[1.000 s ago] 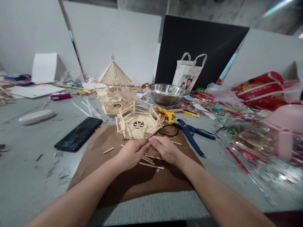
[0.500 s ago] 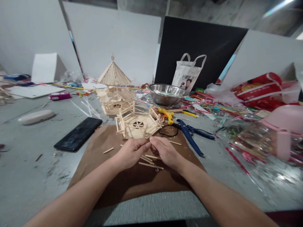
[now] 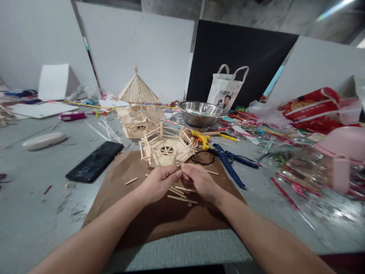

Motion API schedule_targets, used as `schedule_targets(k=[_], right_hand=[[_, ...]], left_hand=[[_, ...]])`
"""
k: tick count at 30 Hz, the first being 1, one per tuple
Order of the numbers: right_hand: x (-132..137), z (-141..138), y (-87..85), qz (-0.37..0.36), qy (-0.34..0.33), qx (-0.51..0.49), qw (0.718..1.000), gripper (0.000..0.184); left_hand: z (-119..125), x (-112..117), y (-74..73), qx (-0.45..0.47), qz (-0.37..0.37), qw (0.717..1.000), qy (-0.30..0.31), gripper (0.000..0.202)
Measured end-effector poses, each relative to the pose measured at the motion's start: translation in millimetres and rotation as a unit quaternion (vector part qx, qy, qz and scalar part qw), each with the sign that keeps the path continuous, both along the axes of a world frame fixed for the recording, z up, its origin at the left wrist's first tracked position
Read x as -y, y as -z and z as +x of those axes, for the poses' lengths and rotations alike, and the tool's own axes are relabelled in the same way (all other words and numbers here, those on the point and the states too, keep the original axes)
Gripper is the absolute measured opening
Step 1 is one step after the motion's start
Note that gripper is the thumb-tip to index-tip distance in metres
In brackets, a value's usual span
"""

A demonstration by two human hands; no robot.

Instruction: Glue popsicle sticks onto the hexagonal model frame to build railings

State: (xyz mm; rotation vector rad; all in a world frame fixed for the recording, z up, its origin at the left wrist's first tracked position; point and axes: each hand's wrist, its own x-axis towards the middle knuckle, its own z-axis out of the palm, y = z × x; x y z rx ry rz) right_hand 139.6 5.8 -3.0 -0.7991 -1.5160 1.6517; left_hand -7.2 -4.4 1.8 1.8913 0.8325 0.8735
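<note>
My left hand (image 3: 160, 182) and my right hand (image 3: 201, 182) meet fingertip to fingertip over a brown sheet (image 3: 114, 205). Both are closed in a pinch, and what lies between the fingers is hidden or too small to name. Just beyond them stands a low, many-sided wooden stick frame (image 3: 168, 150) with railings and a spoked centre. Below the hands several loose wooden sticks (image 3: 182, 199) lie on the sheet, and one short stick (image 3: 131, 181) rests to the left. Behind the frame is a stick pavilion (image 3: 138, 91) with a pointed roof.
Right of the sheet lie blue-handled pliers (image 3: 229, 167) and a yellow glue gun (image 3: 203, 139). A black phone (image 3: 94, 161) and a white case (image 3: 44, 141) are at left. A steel bowl (image 3: 202, 116) stands behind; a pink-lidded container (image 3: 342, 152) and plastic scraps crowd the right.
My right hand's fingers have shifted slightly against the left fingertips. Otherwise both hands keep their place, and the things on the table have not moved.
</note>
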Motion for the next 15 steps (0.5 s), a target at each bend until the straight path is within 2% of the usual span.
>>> schedule_targets(k=[3,5,8,11,15], right_hand=[[-3,3,-2.1,0.051,0.004,0.067,0.996,0.036],[-5,6,-2.7,0.149,0.027,0.148,0.977,0.037],[-6,9,-0.7,0.296,0.069,0.281,0.910,0.038],[-6,8,2.6,0.357,0.097,0.368,0.853,0.039],[-5,11,0.4,0.424,0.169,0.444,0.771,0.040]], left_hand=[[-1,-3,2.8,-0.041,0.018,0.999,-0.018,0.031],[-1,-5,5.0,-0.079,0.028,0.996,-0.038,0.031],[-1,-7,7.7,-0.138,0.049,0.987,-0.061,0.031],[-2,-9,11.0,-0.185,0.068,0.977,-0.079,0.030],[-5,-10,17.6,-0.276,0.094,0.946,-0.143,0.031]])
